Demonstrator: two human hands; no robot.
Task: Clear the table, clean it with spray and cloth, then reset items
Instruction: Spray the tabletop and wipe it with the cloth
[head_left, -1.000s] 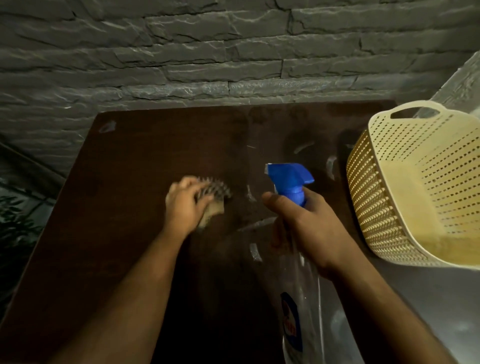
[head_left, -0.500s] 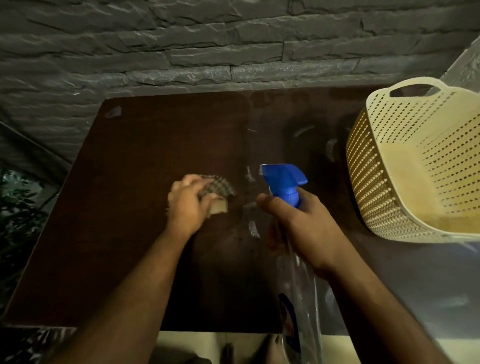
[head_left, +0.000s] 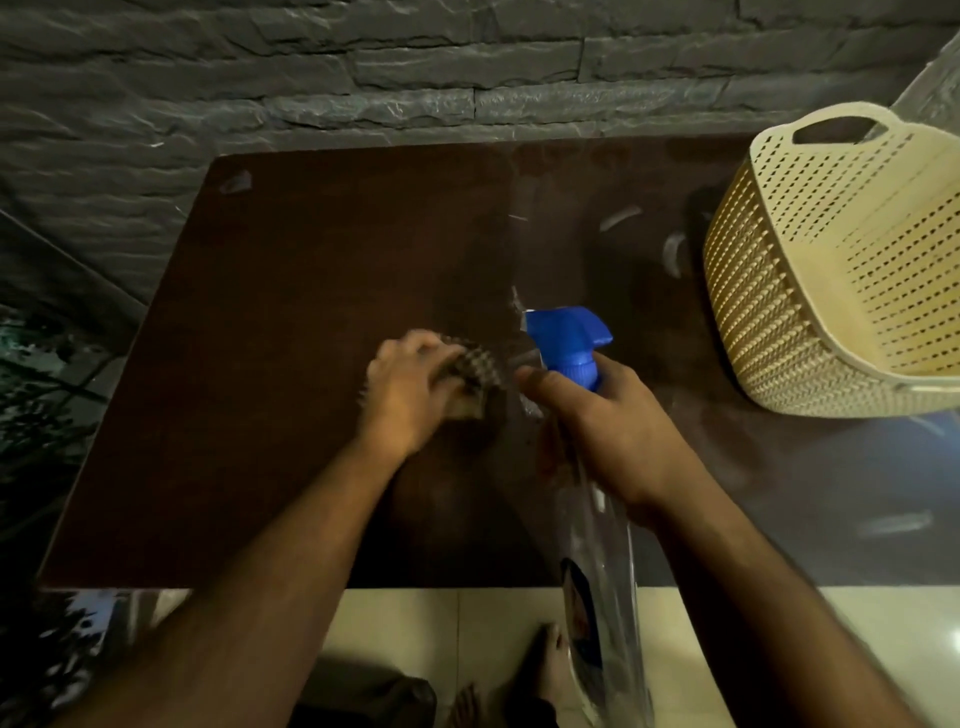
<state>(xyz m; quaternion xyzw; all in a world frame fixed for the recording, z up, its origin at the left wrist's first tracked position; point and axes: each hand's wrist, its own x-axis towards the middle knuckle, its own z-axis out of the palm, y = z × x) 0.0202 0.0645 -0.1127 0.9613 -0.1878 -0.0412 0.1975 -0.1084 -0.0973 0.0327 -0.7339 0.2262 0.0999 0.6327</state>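
My left hand grips a checked cloth bunched against the dark brown table near its middle; the hand is motion-blurred. Just to its right, my right hand holds a clear spray bottle by the neck, its blue trigger head pointing left over the table. The bottle's body hangs down toward me, past the table's front edge. Pale streaks show on the tabletop beyond the nozzle.
A cream perforated plastic basket stands on the table's right side. A grey stone wall runs behind the table. Pale floor tiles and bare feet show below the front edge. Dark foliage lies at the far left.
The view has tipped down, showing the table's front edge and the floor. My left hand with the cloth has shifted right, closer to the spray head. My right hand keeps its hold on the bottle.
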